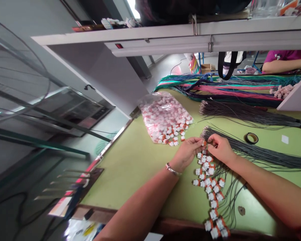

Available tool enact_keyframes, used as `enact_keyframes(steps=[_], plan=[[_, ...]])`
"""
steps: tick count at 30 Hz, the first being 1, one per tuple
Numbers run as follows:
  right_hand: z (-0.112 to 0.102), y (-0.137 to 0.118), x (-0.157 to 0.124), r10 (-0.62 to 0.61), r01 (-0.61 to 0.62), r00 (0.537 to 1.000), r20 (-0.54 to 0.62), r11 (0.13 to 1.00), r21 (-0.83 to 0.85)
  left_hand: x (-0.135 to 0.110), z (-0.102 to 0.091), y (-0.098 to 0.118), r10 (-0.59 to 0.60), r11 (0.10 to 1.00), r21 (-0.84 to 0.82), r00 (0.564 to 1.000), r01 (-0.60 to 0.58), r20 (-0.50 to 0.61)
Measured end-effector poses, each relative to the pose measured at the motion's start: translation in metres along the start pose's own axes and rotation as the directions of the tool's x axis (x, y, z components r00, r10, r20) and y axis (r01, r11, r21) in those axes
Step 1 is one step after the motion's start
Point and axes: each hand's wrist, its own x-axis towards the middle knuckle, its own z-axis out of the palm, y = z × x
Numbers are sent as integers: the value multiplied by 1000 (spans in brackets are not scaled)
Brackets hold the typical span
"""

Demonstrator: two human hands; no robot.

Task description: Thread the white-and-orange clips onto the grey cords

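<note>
Between the fingertips of my left hand (187, 153) is a small orange-and-white plug connector (204, 143). My right hand (222, 150) is pinched close against its other side, on what looks like a thin dark wire, mostly hidden by the fingers. Just below both hands, a trail of finished-looking connectors (210, 182) with dark wires (230, 201) attached runs toward the table's front edge. A bundle of loose dark wires (261, 154) lies behind my right hand, its metal-tipped ends by my fingers. Left of the hands, a clear plastic bag (158, 110) holds many more connectors, some spilling from its mouth.
A second dark wire bundle (240, 112) and coloured wires (215, 85) lie at the back. A tape roll (251, 138) sits on the green table (130, 170). Overhead runs a shelf (160, 33). Tools stick out from the left edge. A person's arm (283, 66) shows beyond.
</note>
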Motion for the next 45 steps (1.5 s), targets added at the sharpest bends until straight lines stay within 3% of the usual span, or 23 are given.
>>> enact_keyframes(steps=[12,22,26,30,31,33,34,35,37,38,39,40,42,45], plan=[[2,-1,3,64,-63,997,47,998,-19,2,5,-2,8,1000,23,1000,-8,-9],[-3,2,8,147,-176,981,128,950,257,-2,4,-1,82,993,91,996,-78,-39],[-7,1,9,152,-163,987,59,924,346,-5,-2,1,115,944,311,993,-111,5],[-10,0,8,238,-204,971,-18,866,457,-21,2,5,-10,720,676,971,-158,238],[-10,0,8,269,-240,963,9,842,482,-26,5,6,-41,663,715,943,-221,330],[-10,0,7,294,-292,953,76,816,498,-35,10,11,-71,574,714,845,-401,531],[-10,1,7,285,-294,954,96,819,494,-37,11,14,-54,524,699,800,-486,597],[-9,3,7,263,-279,959,103,828,486,-37,9,18,-1,455,703,789,-547,615],[-7,5,8,227,-243,970,93,848,471,-32,0,27,218,247,817,851,-521,477],[-6,5,8,220,-234,972,85,853,466,-27,-6,32,369,131,911,873,-390,320],[-5,6,8,220,-231,972,79,856,462,-21,-14,36,513,44,974,842,-222,169],[-5,5,8,224,-231,972,71,858,458,-15,-21,39,565,-32,994,818,-109,107],[-4,3,8,228,-232,971,65,860,454,-4,-33,43,534,-149,988,845,41,46],[-4,0,7,217,-226,974,72,869,441,5,-39,42,407,-281,959,910,38,83]])
